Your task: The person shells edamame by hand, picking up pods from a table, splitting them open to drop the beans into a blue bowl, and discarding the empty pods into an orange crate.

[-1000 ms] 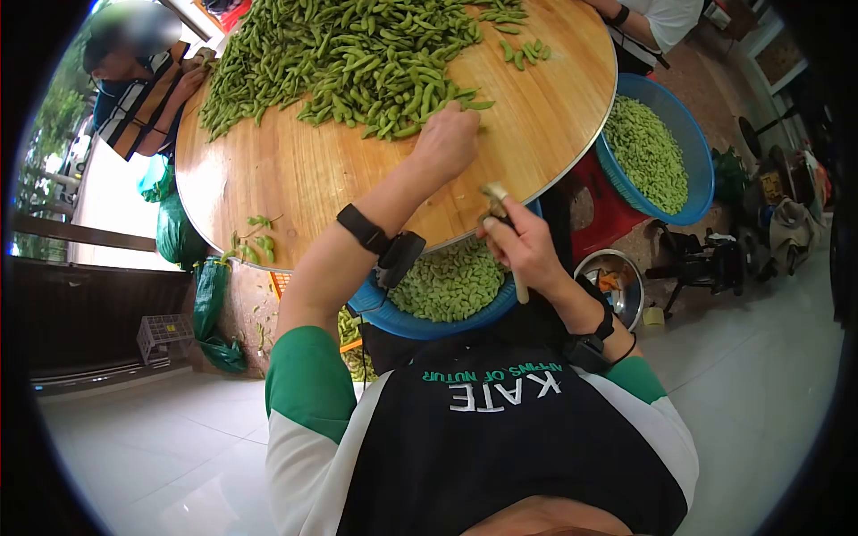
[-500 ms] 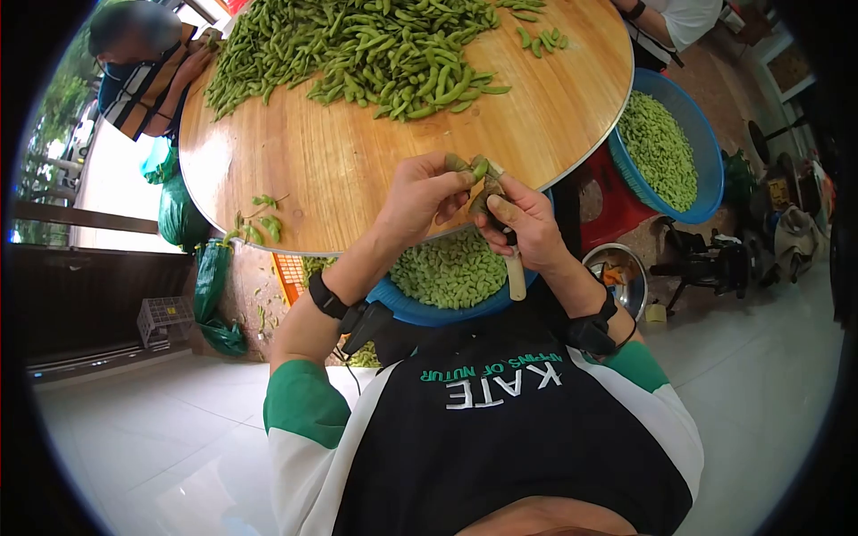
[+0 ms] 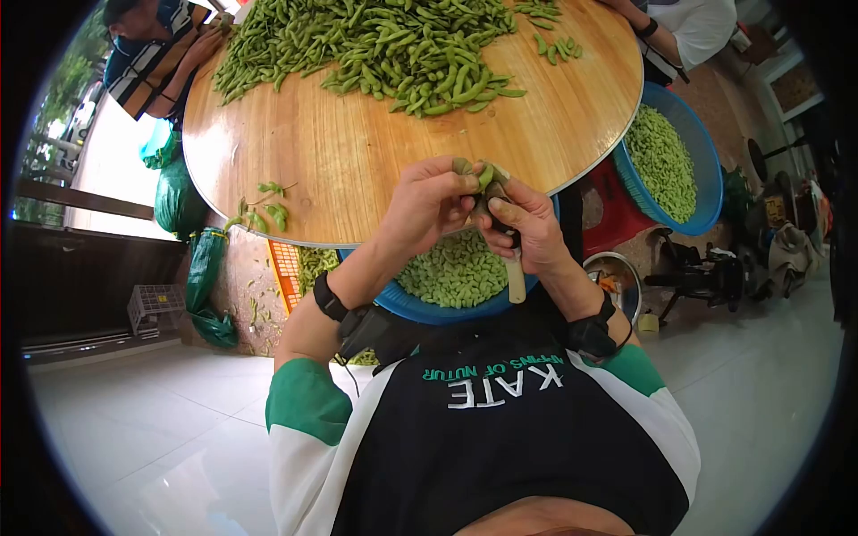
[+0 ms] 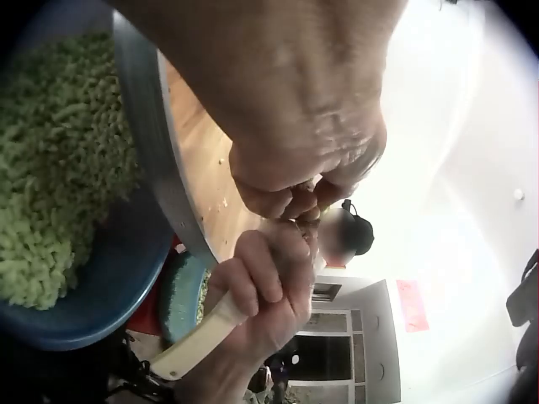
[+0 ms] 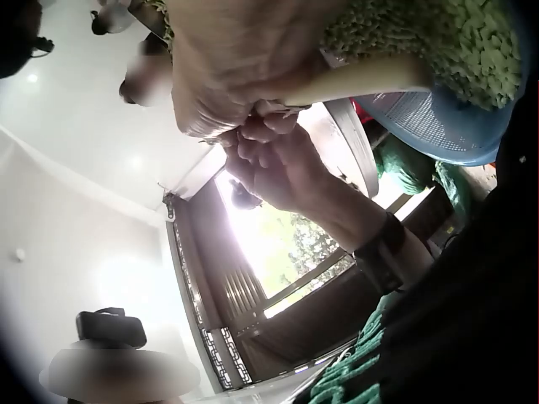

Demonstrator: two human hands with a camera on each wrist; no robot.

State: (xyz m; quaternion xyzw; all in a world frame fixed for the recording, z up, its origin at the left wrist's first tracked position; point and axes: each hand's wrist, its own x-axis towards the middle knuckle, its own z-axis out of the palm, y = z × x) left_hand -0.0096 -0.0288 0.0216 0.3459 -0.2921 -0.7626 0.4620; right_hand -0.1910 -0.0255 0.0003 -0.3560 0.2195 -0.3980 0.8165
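Observation:
Both hands meet over the near edge of the round wooden table (image 3: 357, 179). My left hand (image 3: 427, 201) pinches a green soybean pod (image 3: 485, 177) between thumb and forefinger. Close against it, my right hand (image 3: 534, 230) grips a knife, whose cream handle (image 3: 516, 281) sticks out below the palm; its blade is hidden by the fingers. Dark coverings show at some fingertips. The same handle (image 4: 195, 343) slants down from the right hand in the left wrist view. Below the hands, a blue basket (image 3: 407, 308) holds many shelled green beans (image 3: 451, 272), partly under the table edge.
A large heap of pods (image 3: 384, 54) covers the far side of the table. A few loose pods (image 3: 273, 213) lie at its left edge. Another blue basket (image 3: 712, 179) of shelled beans and a metal bowl (image 3: 635, 299) stand at right. Two other people sit around the table.
My left hand has come back from the heap with a pod and joined the right hand. Over the last half second both hands have stayed together, with only small finger movement.

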